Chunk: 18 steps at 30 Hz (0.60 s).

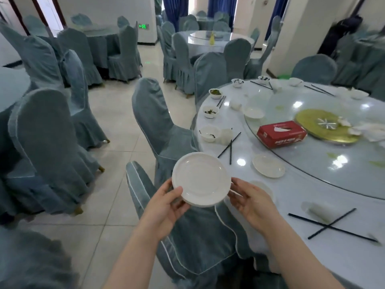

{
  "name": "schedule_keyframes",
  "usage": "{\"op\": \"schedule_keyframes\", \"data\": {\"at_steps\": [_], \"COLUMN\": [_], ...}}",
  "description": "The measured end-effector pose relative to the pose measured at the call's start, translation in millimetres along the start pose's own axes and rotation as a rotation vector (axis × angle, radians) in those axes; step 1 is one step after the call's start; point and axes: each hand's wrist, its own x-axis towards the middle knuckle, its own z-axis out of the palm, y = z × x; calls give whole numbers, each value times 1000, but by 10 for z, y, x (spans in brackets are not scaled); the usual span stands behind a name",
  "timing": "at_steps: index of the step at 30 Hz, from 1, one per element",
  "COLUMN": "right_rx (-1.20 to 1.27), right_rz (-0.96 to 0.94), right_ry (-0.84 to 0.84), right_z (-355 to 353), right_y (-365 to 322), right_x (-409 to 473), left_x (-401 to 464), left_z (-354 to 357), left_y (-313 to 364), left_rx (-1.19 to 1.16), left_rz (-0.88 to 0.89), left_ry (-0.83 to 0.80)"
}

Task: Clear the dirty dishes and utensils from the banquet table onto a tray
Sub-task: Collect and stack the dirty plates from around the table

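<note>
**Holding a plate stack off the table edge, no tray in sight**

Holding was shared between both hands. The left hand (166, 202) gripped the near-left rim of the plates (201, 179), thumb curled over the top and fingers beneath. The right hand (249, 200) met the near-right rim with its fingers loosely spread; whether it bore weight or merely steadied could not be told. The plates, seemingly two or more stacked, were carried level above a chair (187, 232), just left of the table (312, 257).

The nearest item left to clear was a lone plate (268, 165) on the table, lying far and right of the stack, and so on the right hand's side. That hand was judged the nearer and the likelier to fetch it, provided the left could carry the stack alone. Crossed chopsticks (229, 146) lay just left of that plate, their long axes running near-to-far; a second crossed pair (331, 226) lay near and right. Soiled bowls (210, 133) ranged along the far-left edge. A red tissue box (281, 133) sat on the glass turntable (333, 159).

No tray was visible; its direction from the hands could not be stated.
</note>
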Motion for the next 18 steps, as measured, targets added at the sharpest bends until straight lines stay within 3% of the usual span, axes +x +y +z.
{"op": "schedule_keyframes", "data": {"at_steps": [7,11,18], "right_rx": [-3,-329,-445], "right_rz": [-10,-51,72], "right_ry": [338,612,693], "right_z": [-859,-1472,-1995], "right_y": [-250,-279,-345], "right_x": [638,1241,2185], "left_x": [573,849,1224], "left_z": [132,250,392], "left_y": [48,40,-81], "left_rx": [-66,-56,-57], "left_rz": [-30,-10,42], "left_ry": [31,70,181]}}
